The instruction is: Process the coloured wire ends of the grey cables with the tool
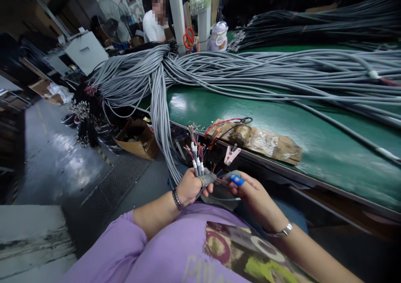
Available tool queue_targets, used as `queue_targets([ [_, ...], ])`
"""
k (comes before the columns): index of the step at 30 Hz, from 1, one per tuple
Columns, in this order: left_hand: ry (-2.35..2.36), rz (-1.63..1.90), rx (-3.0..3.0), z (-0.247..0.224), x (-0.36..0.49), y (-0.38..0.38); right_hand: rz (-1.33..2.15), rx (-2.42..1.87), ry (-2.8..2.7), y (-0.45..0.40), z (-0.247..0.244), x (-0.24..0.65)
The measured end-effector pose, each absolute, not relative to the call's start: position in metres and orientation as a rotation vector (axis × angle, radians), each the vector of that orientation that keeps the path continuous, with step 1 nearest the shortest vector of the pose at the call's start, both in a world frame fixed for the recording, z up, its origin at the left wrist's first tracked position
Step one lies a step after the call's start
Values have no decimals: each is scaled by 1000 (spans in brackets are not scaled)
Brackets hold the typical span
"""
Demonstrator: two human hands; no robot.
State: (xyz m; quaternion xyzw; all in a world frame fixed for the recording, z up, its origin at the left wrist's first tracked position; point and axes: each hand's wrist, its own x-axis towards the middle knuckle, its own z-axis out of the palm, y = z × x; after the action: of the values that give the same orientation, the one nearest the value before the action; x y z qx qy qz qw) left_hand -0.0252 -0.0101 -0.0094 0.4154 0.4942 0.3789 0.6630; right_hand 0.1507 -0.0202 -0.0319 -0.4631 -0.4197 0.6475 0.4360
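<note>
The left hand point(188, 189) is closed in a loose fist around several grey cable ends point(197, 166), their white collars and frayed coloured tips pointing up and away from the palm, probably so each end stands free of the grip. Just beside it, the right hand point(255, 195) is nearly closed, thumb and forefinger pinching thin coloured wires point(222, 180) that span the small gap between the hands (which strand sits under the fingertips, I cannot tell). A blue wrap point(237, 179) covers the right thumb, perhaps to spare the skin.

Beyond the right hand is a pink clip point(231, 154), and past that a taped board point(266, 144) lies along the edge of the green bench point(194, 105), seemingly within easy reach. Ahead of the left hand, a thick hank of grey cable point(160, 107) hangs over the bench edge, which likely keeps its lower length close to that hand.
</note>
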Motion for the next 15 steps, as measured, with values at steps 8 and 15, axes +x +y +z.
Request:
queue_targets([
  [8, 1119, 716, 1056, -10, -20, -15, 1644, -1156, -1187, -9, -12, 145],
  [15, 1117, 659, 1054, -5, -22, -18, 1639, -1213, -812, -3, -26, 140],
])
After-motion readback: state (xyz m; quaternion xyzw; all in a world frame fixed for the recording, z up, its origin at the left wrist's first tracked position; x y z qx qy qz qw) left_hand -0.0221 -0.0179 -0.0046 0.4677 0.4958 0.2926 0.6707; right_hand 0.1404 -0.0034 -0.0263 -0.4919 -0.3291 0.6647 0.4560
